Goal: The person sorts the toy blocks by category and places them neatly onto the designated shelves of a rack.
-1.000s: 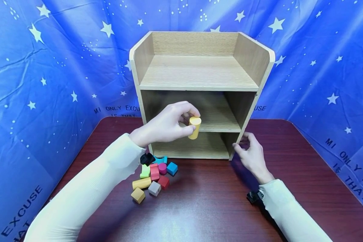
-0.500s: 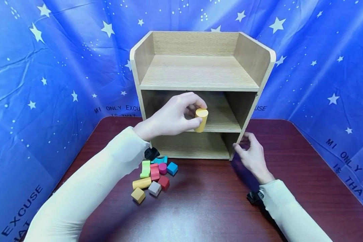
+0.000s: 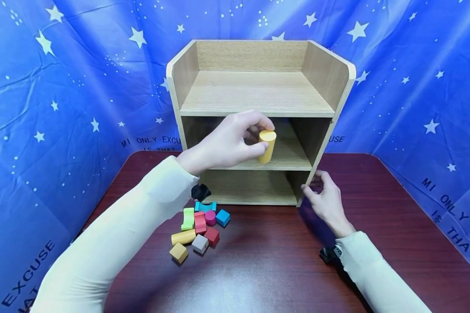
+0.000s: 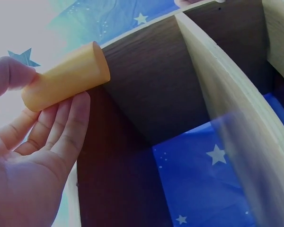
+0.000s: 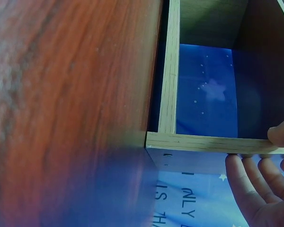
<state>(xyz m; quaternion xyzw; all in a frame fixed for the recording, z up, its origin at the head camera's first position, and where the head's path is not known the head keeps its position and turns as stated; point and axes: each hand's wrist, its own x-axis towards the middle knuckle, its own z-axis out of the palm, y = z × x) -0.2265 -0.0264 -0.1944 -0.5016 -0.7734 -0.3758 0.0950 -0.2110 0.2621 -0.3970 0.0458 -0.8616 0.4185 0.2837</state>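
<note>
My left hand [image 3: 232, 141] pinches a yellow wooden cylinder block [image 3: 266, 150] between thumb and fingers. It is held upright in front of the middle compartment of a wooden shelf unit [image 3: 254, 114]. In the left wrist view the thumb presses one side of the cylinder [image 4: 68, 78] and the fingertips [image 4: 80, 101] support the other. Low on the unit's right side, my right hand [image 3: 329, 202] grips the side panel [image 5: 203, 143]. The right wrist view has its thumb [image 5: 281, 134] over the panel's front edge and the fingers along the outer face.
Left of the shelf's front lies a group of blocks, among them a second yellow cylinder [image 3: 183, 237], a grey cube [image 3: 200, 244], a blue cube [image 3: 223, 218] and a green arch [image 3: 188, 218]. A star-printed blue curtain [image 3: 82, 87] surrounds the dark red table [image 3: 266, 261].
My left hand has risen and moved right with the yellow cylinder, from the height of the middle shelf's edge to before the middle compartment. The right hand has stayed on the panel.
</note>
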